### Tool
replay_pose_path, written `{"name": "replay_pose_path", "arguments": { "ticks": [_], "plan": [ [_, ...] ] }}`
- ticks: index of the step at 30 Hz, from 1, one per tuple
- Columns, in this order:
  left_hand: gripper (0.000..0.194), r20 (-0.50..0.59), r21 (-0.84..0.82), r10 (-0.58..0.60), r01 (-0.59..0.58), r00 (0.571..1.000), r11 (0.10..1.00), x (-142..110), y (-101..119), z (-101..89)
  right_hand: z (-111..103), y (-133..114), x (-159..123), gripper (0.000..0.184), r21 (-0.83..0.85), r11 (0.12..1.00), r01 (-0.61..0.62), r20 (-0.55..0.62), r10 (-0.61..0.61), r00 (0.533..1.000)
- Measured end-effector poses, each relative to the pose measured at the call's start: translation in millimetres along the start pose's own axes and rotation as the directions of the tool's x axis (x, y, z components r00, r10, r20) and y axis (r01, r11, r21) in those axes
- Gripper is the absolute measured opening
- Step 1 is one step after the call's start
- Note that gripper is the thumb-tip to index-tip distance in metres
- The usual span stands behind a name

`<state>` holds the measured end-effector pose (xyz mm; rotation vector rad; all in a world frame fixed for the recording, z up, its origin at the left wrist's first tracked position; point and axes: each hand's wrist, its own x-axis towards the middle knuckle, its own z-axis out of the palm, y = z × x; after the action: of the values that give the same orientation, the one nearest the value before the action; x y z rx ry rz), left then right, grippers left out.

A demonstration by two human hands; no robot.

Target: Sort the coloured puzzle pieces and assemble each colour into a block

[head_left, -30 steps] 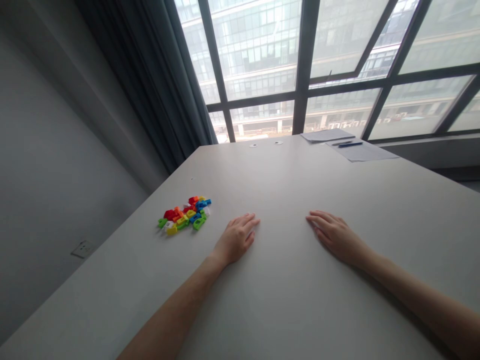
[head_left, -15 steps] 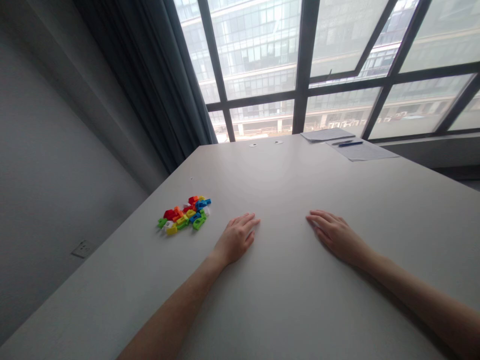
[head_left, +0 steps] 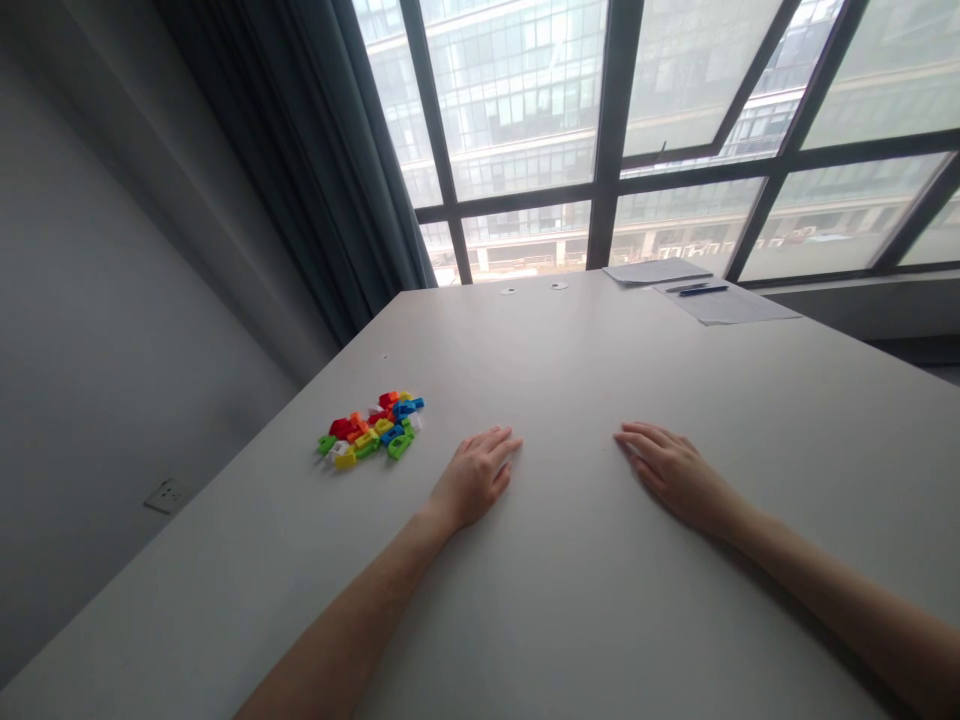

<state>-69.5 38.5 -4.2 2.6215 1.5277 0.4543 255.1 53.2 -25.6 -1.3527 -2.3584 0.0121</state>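
My left hand [head_left: 474, 476] rests palm down on the white table [head_left: 555, 580], fingers stretched out and holding nothing. To its left, a short gap away, lies a loose pile of small plastic building blocks [head_left: 384, 427] in red, orange, yellow, green, blue and white. My right hand [head_left: 669, 468] also lies flat on the tabletop, its fingers extended and nothing in them. Bare tabletop separates the two hands. Neither hand touches a block.
At the far right of the table are paper sheets [head_left: 750, 308] with pens [head_left: 703, 290] on them, beside another paper stack [head_left: 656, 272]. Two round white discs [head_left: 559, 286] sit near the far edge. A dark curtain [head_left: 322, 150] and a window stand behind.
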Motion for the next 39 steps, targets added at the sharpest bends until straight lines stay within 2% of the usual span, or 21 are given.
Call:
{"name": "replay_pose_path", "arguments": {
  "ticks": [5,8,10,12,14,15,17,18,20,22,24,26,34,39],
  "plan": [
    [0.041,0.007,0.053,0.0,-0.001,1.0,0.999,2,-3,-7.3,1,1,0,0.039,0.007,1.0,0.015,0.0,-0.015,1.0],
    [0.041,-0.142,0.038,-0.078,0.085,0.987,0.996,6,-28,-26.5,1,1,-1,0.039,0.011,1.0,0.018,-0.002,-0.018,1.0],
    [0.043,-0.293,-0.042,-0.183,0.179,0.939,0.983,4,-57,-44.5,1,1,-1,0.039,0.012,1.0,0.018,-0.001,-0.018,1.0],
    [0.043,-0.409,-0.142,-0.316,0.283,0.856,0.949,-4,-91,-62.1,2,2,-1,0.039,0.013,1.0,0.018,0.002,-0.018,1.0],
    [0.043,-0.485,-0.229,-0.451,0.389,0.749,0.892,-20,-125,-75.8,2,2,-1,0.039,0.014,1.0,0.02,0.003,-0.02,1.0],
    [0.042,-0.507,-0.297,-0.53,0.44,0.679,0.848,-29,-141,-80.7,2,2,-1,0.039,0.014,1.0,0.02,0.001,-0.02,1.0],
    [0.04,-0.512,-0.525,-0.701,0.465,0.497,0.713,-50,-168,-86.7,2,2,-1,0.039,0.012,1.0,0.016,-0.004,-0.016,1.0],
    [0.04,-0.511,-0.574,-0.741,0.469,0.436,0.672,-60,-179,-87.9,2,2,-1,0.038,0.012,1.0,0.013,-0.005,-0.013,1.0],
    [0.043,-0.499,-0.643,-0.792,0.462,0.352,0.611,-75,-195,-87.5,2,2,0,0.038,0.01,1.0,0.007,-0.006,-0.007,1.0],
    [0.044,-0.445,-0.719,-0.841,0.438,0.308,0.54,-83,-206,-84.3,1,1,0,0.039,0.008,1.0,0.003,-0.006,-0.003,1.0],
    [0.045,-0.379,-0.776,-0.875,0.413,0.3,0.477,-84,-213,-79.9,1,-1,0,0.039,0.006,1.0,-0.003,-0.006,0.003,1.0],
    [0.044,-0.322,-0.81,-0.891,0.394,0.32,0.435,-80,-217,-76.2,0,-2,1,0.039,0.007,1.0,-0.008,-0.003,0.008,1.0],
    [0.036,-0.131,-0.869,-0.87,0.366,0.475,0.331,-55,-233,-80.0,-3,-5,0,0.038,0.026,1.0,-0.014,-0.024,0.015,1.0],
    [0.03,-0.036,-0.891,-0.838,0.363,0.544,0.274,-43,-236,-85.5,-4,-7,1,0.038,0.031,0.999,-0.021,-0.036,0.022,0.999]
  ]
}}
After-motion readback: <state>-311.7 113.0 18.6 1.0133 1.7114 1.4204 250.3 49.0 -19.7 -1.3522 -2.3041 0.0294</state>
